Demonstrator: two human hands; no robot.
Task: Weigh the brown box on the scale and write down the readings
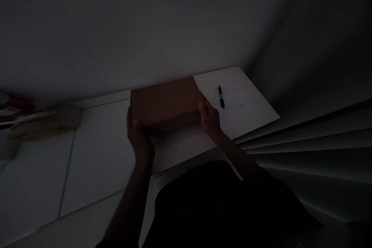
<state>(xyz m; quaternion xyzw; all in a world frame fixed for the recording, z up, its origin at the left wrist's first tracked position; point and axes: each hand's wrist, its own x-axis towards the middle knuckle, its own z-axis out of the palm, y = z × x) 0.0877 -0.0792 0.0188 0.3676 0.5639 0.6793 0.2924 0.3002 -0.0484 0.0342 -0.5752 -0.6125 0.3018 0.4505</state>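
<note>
A closed brown cardboard box [165,100] is between my two hands, over the white tabletop [180,147]. My left hand [139,139] grips its left end, thumb on the near top corner and fingers along the side. At the right end, my right hand [209,118] presses against the box with the thumb towards the near edge. Whether the box rests on the table or is slightly raised, I cannot tell in the dim light. Just right of my right hand lies a sheet of notepad paper [232,102] with a black pen [221,97] across it.
White panels [99,155] with dark seams continue to the left. On them lie a beige bundle [46,122] and a dark red item [17,106], both blurred. A wall [145,27] runs behind the table. Folded curtain-like material [314,135] hangs along the right.
</note>
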